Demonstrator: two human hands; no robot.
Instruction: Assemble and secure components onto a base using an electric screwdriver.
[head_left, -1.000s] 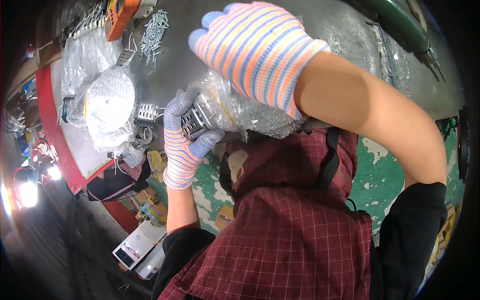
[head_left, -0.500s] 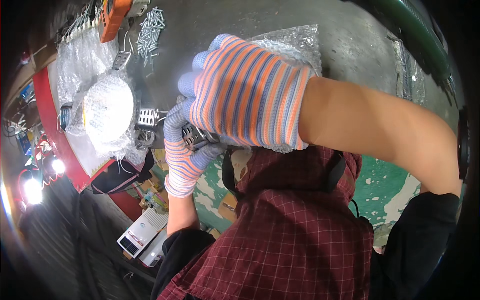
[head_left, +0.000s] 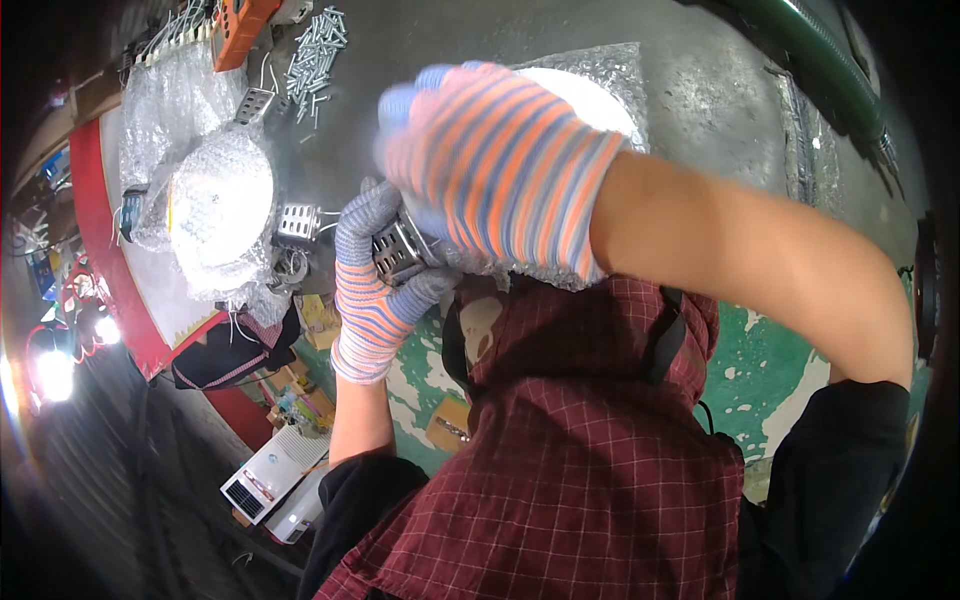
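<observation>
Since the earlier frame, right hand [head_left: 500, 165] has dropped over the bubble-wrapped disc [head_left: 590, 95], fingers' state hidden. Left hand [head_left: 375, 275] fingers grip perforated metal box [head_left: 398, 250] above the surface [head_left: 700, 80]. Risk: snagged wrap loosens that grip.

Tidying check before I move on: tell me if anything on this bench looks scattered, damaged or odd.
A heap of loose screws lies scattered at the table's far edge, not in any container. The green bench edge has paint flaking off in patches. The left hand grips a perforated metal box; no damage shows on it.
</observation>
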